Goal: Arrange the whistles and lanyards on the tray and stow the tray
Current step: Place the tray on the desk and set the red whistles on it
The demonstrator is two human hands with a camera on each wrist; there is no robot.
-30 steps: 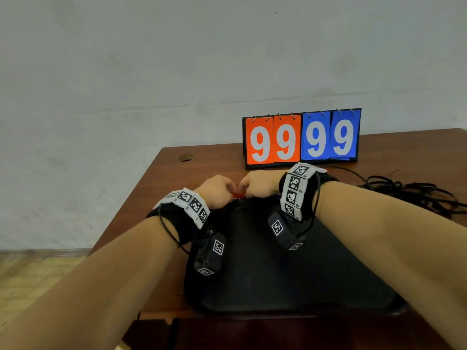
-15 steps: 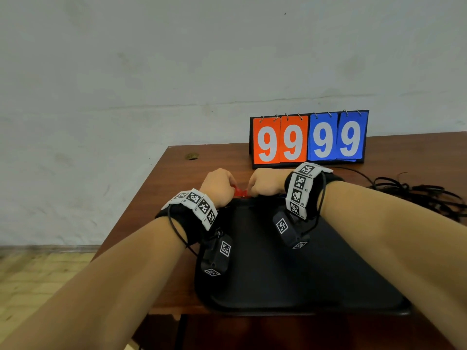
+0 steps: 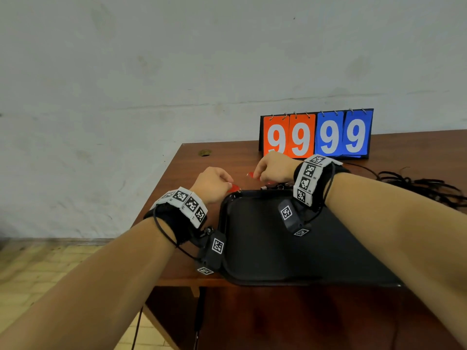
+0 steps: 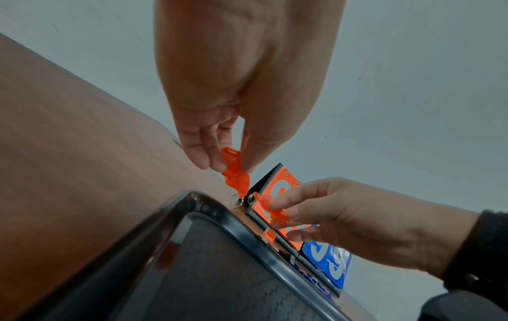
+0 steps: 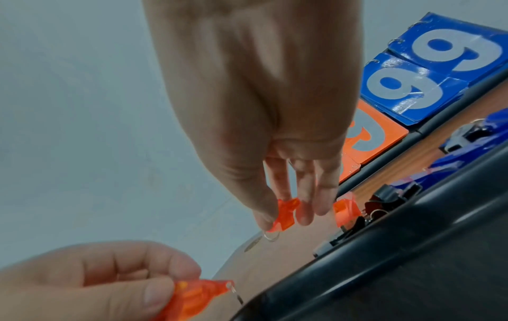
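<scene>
Orange translucent plastic — two whistles, one pinched in the left hand (image 4: 233,113), whistle (image 4: 233,171), the other in the right hand (image 5: 264,121), whistle (image 5: 286,214), both above the table just beyond the black tray (image 3: 290,253). Advice: lower each onto the tray side by side — key rings untangled.

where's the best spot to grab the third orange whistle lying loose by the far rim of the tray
Pinch the translucent orange plastic whistle across its flat sides at the wide body, coming from above. It lies on the brown wooden table close against the black plastic tray's rim, with black clips crowding its ring end, so a side approach looks blocked. Both hands already pinch other whistles, so one must be freed.
</scene>
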